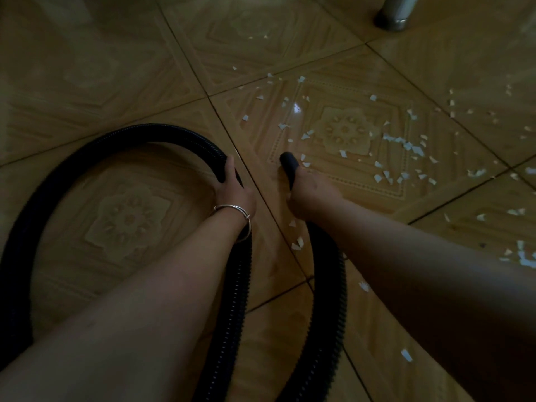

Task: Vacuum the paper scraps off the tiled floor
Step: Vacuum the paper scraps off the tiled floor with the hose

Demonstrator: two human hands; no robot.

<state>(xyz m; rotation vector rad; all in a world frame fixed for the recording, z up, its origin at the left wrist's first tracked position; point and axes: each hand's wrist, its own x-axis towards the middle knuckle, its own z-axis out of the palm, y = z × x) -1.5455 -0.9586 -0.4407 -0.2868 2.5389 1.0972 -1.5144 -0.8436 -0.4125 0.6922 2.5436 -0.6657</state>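
Nearest you, the black ribbed hose (240, 285) loops under both forearms, your left hand (233, 190) (silver bangle (232, 208) at the wrist) curls its fingers round it, your right hand (311, 195) grips the nozzle (288, 163) beside paper scraps (406, 146) strewn rightward over the tiled floor (116, 68), a metal leg (394, 15) beyond.

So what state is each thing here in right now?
Black ribbed vacuum hose: looped over the tan tiled floor, held in both hands.
Black round nozzle tip: aimed at the floor, beside the nearest scraps.
White paper scraps: scattered loose, mostly right of the nozzle.
Left hand: fingers curled round the hose.
Right hand: gripping the hose behind the nozzle.
Silver metal bangle: on the left wrist.
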